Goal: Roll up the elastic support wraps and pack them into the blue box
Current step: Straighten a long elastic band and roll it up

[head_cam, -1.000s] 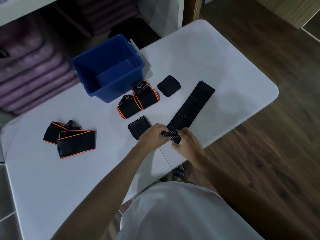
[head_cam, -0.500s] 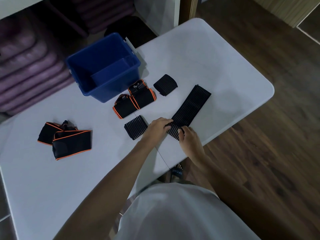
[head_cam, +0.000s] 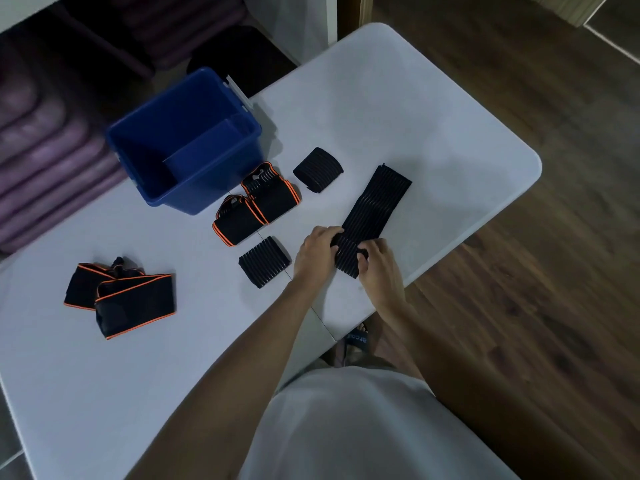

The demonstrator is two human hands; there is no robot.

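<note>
A long black ribbed wrap lies stretched on the white table, its near end rolled up. My left hand and my right hand both grip that rolled end from either side. The blue box stands open behind and to the left, with nothing visible inside. In front of it lie two rolled wraps with orange edging. One rolled black wrap sits further right and another just left of my left hand. Loose orange-edged wraps lie at the left.
The table's edge runs close behind my right hand, with wooden floor beyond. Stacked purple cushions fill the far left behind the table. A sandalled foot shows under the table edge.
The roll at the wrap's near end has grown and moved a little up the strip, leaving a shorter flat length. Both hands have stayed on it.
</note>
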